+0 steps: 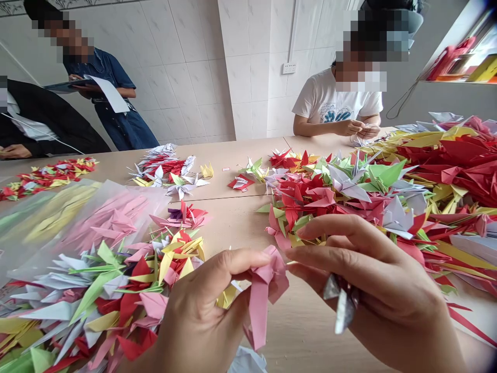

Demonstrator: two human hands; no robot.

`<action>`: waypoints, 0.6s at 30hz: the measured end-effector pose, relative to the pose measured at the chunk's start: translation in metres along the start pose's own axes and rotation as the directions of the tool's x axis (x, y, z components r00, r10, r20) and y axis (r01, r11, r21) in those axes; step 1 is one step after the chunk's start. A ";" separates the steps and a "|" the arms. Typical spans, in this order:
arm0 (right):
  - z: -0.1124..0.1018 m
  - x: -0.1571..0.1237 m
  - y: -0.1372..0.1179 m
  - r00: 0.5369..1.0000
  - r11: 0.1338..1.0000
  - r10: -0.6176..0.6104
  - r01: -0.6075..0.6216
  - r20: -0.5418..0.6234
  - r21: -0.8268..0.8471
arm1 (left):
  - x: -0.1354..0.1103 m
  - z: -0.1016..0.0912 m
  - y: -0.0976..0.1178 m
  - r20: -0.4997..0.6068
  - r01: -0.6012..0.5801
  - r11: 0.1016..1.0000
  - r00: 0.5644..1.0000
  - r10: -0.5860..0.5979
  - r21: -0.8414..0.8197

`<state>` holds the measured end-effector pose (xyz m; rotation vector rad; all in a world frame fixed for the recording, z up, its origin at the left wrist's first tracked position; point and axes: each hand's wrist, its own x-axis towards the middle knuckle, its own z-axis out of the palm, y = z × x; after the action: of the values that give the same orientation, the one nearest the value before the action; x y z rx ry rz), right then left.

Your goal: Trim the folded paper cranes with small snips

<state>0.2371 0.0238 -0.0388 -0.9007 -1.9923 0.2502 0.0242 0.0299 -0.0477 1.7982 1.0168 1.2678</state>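
Between the thumb and fingers of my left hand (198, 311) is a folded pink paper crane (261, 305), held up over the table. My right hand (384, 290) is just to its right, thumb and index finger close together near the crane's edge; whether they touch it I cannot tell. Tucked under the curled fingers of that hand is a small shiny silver piece (342, 305), partly hidden, its kind unclear. Under my left hand spreads a pile of coloured paper cranes (128, 290). A white folded paper piece (246, 360) lies below the pink crane.
A large heap of paper cranes (349, 191) covers the table's right side. Clear bags of sorted pink cranes (112, 217) and other colours lie at left. Smaller piles (166, 166) sit farther back. Across the table (233, 223), a person in white (337, 103) works; others are at left.
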 end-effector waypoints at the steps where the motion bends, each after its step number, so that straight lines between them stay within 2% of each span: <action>1: 0.000 -0.001 0.001 1.000 0.999 -0.020 0.020 0.004 -0.045 | 0.000 0.000 0.000 -0.009 -0.030 0.999 1.000 0.030 0.028; 4: 0.000 0.000 0.002 0.999 0.991 -0.043 0.045 0.013 -0.123 | 0.001 0.000 -0.001 -0.027 -0.100 0.985 0.994 0.105 0.142; 7: 0.002 0.003 0.000 0.998 0.990 -0.045 0.051 0.045 -0.132 | 0.000 -0.001 -0.001 -0.028 -0.201 0.948 0.976 0.214 0.248; 10: 0.005 0.005 0.000 0.995 0.986 -0.048 0.061 0.086 -0.153 | -0.002 -0.002 -0.002 -0.011 -0.247 0.915 0.964 0.264 0.318; 14: 0.004 0.004 -0.001 0.995 0.979 0.074 -0.059 0.067 -0.198 | -0.002 -0.005 -0.004 -0.016 -0.245 0.895 0.963 0.270 0.374; 18: -0.010 -0.004 -0.004 0.982 0.967 0.169 -0.148 0.085 -0.208 | -0.003 -0.009 -0.005 -0.032 -0.251 0.880 0.957 0.288 0.403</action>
<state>0.2444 0.0170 -0.0342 -1.2007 -2.0682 0.1903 0.0136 0.0304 -0.0509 2.2747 1.1677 1.3947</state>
